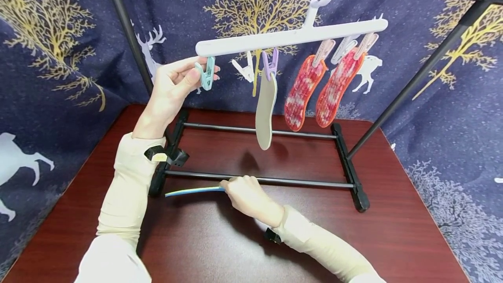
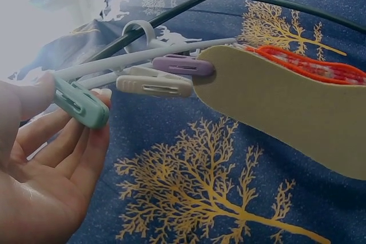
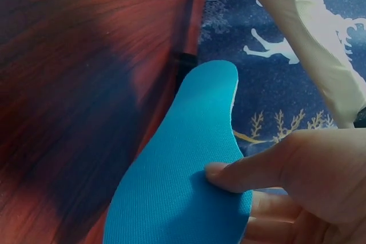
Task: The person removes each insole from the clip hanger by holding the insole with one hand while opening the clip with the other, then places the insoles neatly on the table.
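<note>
Blue insole point(image 3: 177, 141), thin and flat, is clamped between the thumb and fingers of the right hand point(image 1: 249, 195), above the worktop point(image 1: 397, 226), on the near-edge side of the front bar of a black rack point(image 1: 356, 193). The left hand point(image 1: 169, 86) pinches a mint-green clip point(image 2: 86, 107) under the left end of a white hanger point(image 1: 291, 37), towards the worktop's far left corner. Further along the hanger come a white clip point(image 1: 246, 70), a purple clip point(image 1: 270, 65) gripping a beige insole point(image 1: 265, 112), then two red-patterned insoles point(image 1: 303, 95) hanging from pale pink clips point(image 1: 324, 51)
</note>
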A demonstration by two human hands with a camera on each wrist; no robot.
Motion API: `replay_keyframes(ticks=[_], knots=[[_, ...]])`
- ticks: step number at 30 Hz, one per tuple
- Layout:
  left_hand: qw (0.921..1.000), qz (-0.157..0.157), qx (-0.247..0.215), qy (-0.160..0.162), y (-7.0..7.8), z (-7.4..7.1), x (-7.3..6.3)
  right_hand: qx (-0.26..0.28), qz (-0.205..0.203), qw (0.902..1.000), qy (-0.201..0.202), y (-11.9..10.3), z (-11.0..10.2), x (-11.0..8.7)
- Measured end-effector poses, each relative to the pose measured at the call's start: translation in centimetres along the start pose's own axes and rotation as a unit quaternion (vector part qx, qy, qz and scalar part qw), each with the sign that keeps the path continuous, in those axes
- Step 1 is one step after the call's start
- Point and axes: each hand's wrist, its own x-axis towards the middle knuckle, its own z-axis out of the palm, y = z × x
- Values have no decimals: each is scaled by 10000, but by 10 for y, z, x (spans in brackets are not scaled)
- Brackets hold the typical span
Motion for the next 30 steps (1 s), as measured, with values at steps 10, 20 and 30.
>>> replay_keyframes(ticks=[10,20,30], knots=[[9999,101,137,8,-3,0,0,359,-18,9978,-552,-8,0,-3],[9999,89,104,15,-4,1,0,162,-153,9946,-1016,-14,0,-5],[10000,7,80,36,-7,-1,0,-166,-235,9884,-1489,-18,4,-7]])
